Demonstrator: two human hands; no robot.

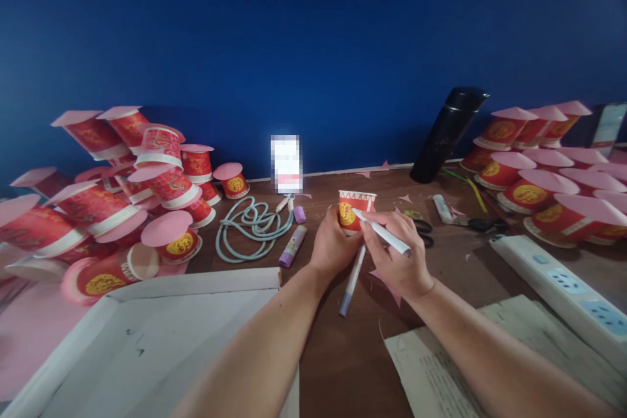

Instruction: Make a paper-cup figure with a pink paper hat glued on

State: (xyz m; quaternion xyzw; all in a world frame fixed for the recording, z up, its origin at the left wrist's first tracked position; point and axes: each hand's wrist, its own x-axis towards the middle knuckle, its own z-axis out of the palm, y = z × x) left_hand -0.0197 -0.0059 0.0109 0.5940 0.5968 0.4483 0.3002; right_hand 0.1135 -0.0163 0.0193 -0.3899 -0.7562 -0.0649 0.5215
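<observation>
My left hand (pixel 333 241) is closed around a red paper cup (pixel 351 201) with a gold emblem and a white zigzag band at its upper rim. In my right hand (pixel 399 251) is a white marker pen (pixel 389 238), its front end against the side of the cup. Below the cup, a second white pen (pixel 351 284) with a greyish end lies on the brown table. Left of my left hand lie a glue stick (pixel 292 246) and its purple cap (pixel 299 213).
Red cups topped with pink paper discs are piled at left (pixel 171 186) and right (pixel 531 192). A coiled cable (pixel 252 232), black bottle (pixel 443 137), scissors (pixel 477 225), power strip (pixel 563 284), white box lid (pixel 196 339) and printed paper (pixel 441 366) lie around.
</observation>
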